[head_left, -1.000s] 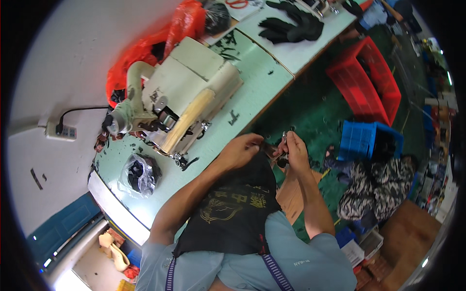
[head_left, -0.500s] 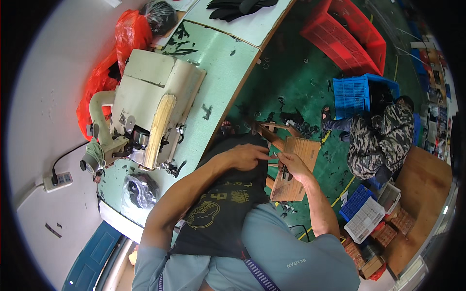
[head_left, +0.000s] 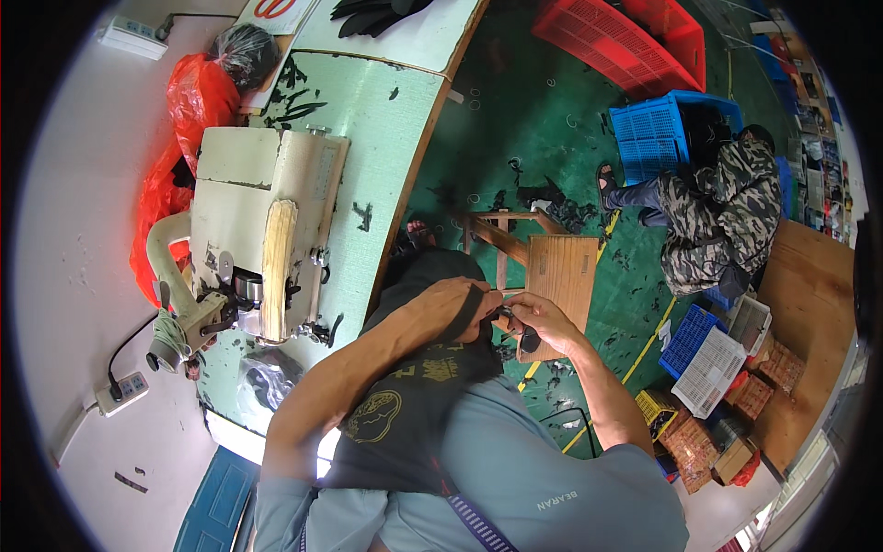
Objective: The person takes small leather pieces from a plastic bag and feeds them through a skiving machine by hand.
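My hands meet in front of the black apron [head_left: 418,377]. A narrow black strip [head_left: 463,315], seemingly of cloth, lies across my left hand [head_left: 452,304], whose fingers are bent and closed toward the right hand. My right hand [head_left: 544,322] is pinched, its fingertips touching those of the left. A small dark piece [head_left: 529,341] shows just under the right fingers; its kind is too small to tell. What lies between the fingertips is partly hidden.
A wooden stool [head_left: 561,276] stands beyond my hands. On the green table at left sits a cream machine [head_left: 248,221] near red plastic bags [head_left: 198,101]. A person in camouflage [head_left: 722,216] sits by a blue crate [head_left: 648,138], near a red crate [head_left: 616,46]. Black scraps litter the floor.
The black strip now shows across my left hand. My left fingers have bent in from a pointing pose, and the hands have come closer together. The view has shifted a little.
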The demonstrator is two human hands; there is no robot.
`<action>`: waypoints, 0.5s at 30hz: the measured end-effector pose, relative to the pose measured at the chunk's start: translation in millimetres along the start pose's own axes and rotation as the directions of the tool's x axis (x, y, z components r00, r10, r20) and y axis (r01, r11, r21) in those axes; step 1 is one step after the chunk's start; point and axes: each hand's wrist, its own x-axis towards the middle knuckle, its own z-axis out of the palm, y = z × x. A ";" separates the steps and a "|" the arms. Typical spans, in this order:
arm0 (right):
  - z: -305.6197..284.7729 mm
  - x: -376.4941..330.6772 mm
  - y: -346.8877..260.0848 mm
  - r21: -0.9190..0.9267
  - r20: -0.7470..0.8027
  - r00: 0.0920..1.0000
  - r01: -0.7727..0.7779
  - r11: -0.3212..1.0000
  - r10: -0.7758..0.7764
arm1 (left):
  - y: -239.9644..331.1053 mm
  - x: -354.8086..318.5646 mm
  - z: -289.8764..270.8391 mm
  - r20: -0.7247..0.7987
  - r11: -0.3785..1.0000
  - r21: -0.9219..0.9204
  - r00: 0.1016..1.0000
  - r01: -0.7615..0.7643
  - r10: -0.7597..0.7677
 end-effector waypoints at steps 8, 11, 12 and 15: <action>22.0 -0.6 10.9 0.056 -0.144 0.990 0.025 0.998 -0.016 | 38.6 -47.6 -7.9 -0.185 0.905 0.277 0.942 0.323 -0.280; 34.0 -3.7 4.4 -0.001 -0.162 0.986 0.042 0.999 -0.042 | 61.4 -55.1 -6.3 -0.295 0.842 0.296 0.881 0.452 -0.369; 35.2 -2.5 1.2 -0.005 -0.160 0.984 0.071 0.997 -0.071 | 66.2 -56.6 -10.2 -0.296 0.842 0.293 0.880 0.453 -0.371; 33.0 3.0 -4.4 -0.078 -0.153 0.981 0.109 0.991 -0.120 | 69.9 -63.2 -17.6 -0.271 0.785 0.283 0.831 0.550 -0.485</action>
